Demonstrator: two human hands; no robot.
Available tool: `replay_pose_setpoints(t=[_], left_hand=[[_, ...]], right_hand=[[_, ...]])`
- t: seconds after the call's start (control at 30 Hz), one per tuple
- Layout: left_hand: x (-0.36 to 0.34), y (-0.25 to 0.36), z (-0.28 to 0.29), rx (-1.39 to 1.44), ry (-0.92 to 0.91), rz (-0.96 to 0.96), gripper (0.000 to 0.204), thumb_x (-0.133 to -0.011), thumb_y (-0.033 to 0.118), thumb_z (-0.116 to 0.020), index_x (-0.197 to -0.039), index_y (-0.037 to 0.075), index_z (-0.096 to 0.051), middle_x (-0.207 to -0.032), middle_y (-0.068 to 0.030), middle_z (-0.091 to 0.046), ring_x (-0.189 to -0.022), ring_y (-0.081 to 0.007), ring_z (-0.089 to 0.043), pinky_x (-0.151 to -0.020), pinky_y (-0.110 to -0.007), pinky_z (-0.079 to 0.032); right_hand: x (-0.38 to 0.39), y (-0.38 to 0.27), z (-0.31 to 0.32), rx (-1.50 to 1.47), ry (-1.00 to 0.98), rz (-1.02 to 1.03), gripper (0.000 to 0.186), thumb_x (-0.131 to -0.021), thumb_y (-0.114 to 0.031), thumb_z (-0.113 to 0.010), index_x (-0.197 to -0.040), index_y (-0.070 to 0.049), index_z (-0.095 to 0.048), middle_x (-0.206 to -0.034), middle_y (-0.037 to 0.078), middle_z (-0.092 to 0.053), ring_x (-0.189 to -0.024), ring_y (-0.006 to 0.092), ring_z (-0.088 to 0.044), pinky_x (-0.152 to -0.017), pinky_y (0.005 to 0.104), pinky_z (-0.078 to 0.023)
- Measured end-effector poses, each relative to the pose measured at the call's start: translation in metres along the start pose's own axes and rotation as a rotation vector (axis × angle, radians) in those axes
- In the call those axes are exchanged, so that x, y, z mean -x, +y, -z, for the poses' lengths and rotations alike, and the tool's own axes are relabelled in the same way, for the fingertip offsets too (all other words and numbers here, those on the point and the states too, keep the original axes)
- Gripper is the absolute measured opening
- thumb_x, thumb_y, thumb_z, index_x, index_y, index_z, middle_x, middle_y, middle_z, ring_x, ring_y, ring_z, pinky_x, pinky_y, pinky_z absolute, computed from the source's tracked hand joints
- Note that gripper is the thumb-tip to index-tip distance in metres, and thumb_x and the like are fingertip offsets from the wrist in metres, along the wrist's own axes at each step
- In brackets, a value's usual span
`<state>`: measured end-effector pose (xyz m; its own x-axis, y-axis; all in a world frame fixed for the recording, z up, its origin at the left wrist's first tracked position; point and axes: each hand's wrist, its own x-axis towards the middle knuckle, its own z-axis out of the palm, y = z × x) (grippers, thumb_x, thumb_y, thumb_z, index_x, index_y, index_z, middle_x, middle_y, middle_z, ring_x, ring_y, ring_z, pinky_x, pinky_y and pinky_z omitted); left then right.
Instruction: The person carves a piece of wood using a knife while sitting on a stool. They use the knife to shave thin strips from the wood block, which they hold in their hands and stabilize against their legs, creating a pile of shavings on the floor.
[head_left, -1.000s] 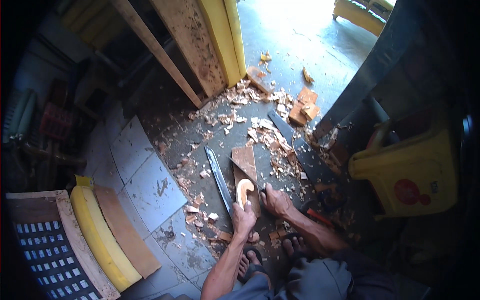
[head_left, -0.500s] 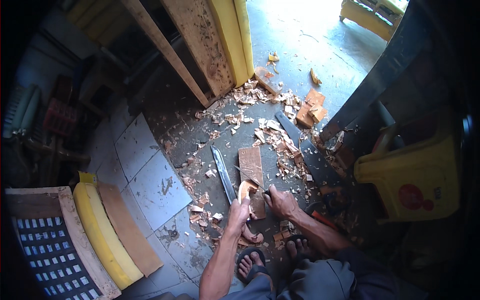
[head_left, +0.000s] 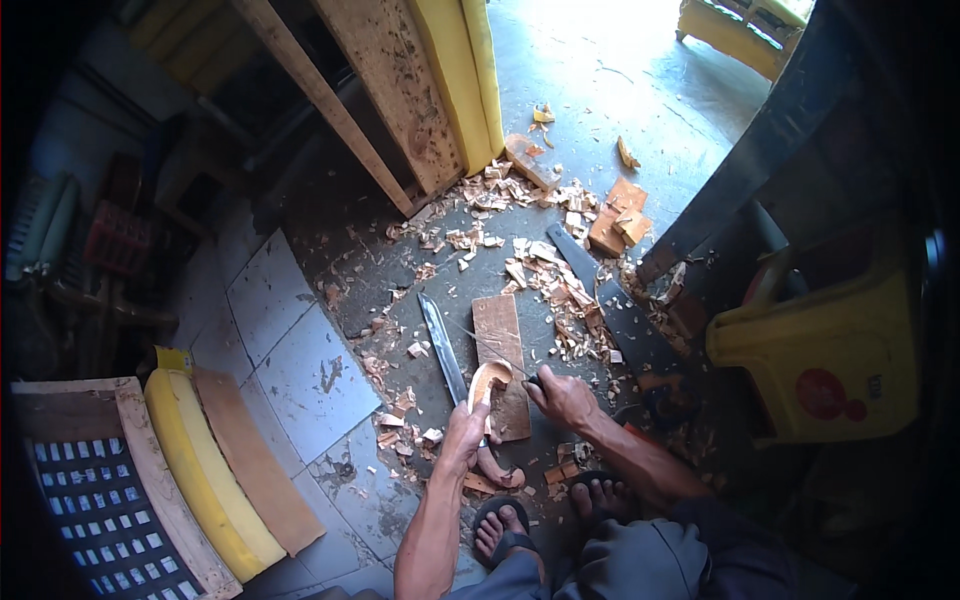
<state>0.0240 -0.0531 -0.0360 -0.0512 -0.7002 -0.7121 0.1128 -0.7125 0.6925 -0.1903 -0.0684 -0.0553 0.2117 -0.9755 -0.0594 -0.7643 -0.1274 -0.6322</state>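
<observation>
My left hand (head_left: 463, 432) is closed around the lower part of a pale wooden piece with a curved, hooked top (head_left: 488, 378). My right hand (head_left: 565, 398) grips the dark handle of a thin rod-like file (head_left: 522, 370). Its narrow shaft points up and left, crossing at the hooked end of the wood. Below both lies a flat wooden block (head_left: 498, 325) on the floor. Left of the block rests a machete (head_left: 442, 345), its lower end partly behind my left hand. A brown curved wooden handle (head_left: 502, 472) shows under that hand; whether it joins the blade is hidden.
Wood chips (head_left: 560, 285) are strewn around the block. A handsaw (head_left: 575, 255) and wood offcuts (head_left: 618, 218) lie farther off. A yellow plastic stool (head_left: 815, 345) stands right; a webbed wooden frame (head_left: 130, 430) and yellow padding (head_left: 210, 465) are at left. My sandalled feet (head_left: 505, 530) are close below.
The file's shaft now reaches farther up and left past the hooked wood. My left hand and the wood have shifted slightly; the whole view has moved a little.
</observation>
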Motion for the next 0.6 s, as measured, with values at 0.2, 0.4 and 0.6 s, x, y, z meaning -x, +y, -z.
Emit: replay_pose_setpoints(t=[0.2, 0.4, 0.6], left_hand=[[0.0008, 0.0027, 0.0032, -0.038, -0.028, 0.008, 0.031, -0.102, 0.027, -0.055, -0.114, -0.002, -0.058, -0.08, -0.0061, -0.061, -0.059, -0.0154, -0.06, -0.052, -0.03, -0.056], [0.0001, 0.002, 0.0032, -0.011, -0.035, 0.06, 0.027, -0.103, 0.026, -0.054, -0.109, -0.001, -0.058, -0.077, -0.0046, -0.059, -0.056, -0.0146, -0.058, -0.053, -0.03, -0.056], [0.0023, 0.0063, 0.0015, -0.034, -0.009, 0.069, 0.027, -0.103, 0.024, -0.053, -0.11, -0.002, -0.058, -0.077, -0.005, -0.058, -0.055, -0.0148, -0.057, -0.05, -0.03, -0.055]], right_hand=[[-0.0038, 0.0, -0.0031, -0.075, -0.058, 0.011, 0.031, -0.096, -0.031, -0.063, -0.093, -0.004, -0.049, -0.068, 0.023, -0.064, -0.062, 0.0439, -0.065, -0.053, 0.0513, -0.051], [-0.0047, -0.0035, -0.009, -0.011, -0.105, -0.045, 0.03, -0.095, -0.03, -0.065, -0.092, -0.004, -0.05, -0.067, 0.022, -0.064, -0.061, 0.0419, -0.066, -0.051, 0.0496, -0.051], [-0.0068, -0.0041, -0.0069, -0.069, -0.113, -0.009, 0.035, -0.098, -0.037, -0.057, -0.093, -0.003, -0.05, -0.071, 0.024, -0.066, -0.064, 0.0459, -0.066, -0.057, 0.0563, -0.051]])
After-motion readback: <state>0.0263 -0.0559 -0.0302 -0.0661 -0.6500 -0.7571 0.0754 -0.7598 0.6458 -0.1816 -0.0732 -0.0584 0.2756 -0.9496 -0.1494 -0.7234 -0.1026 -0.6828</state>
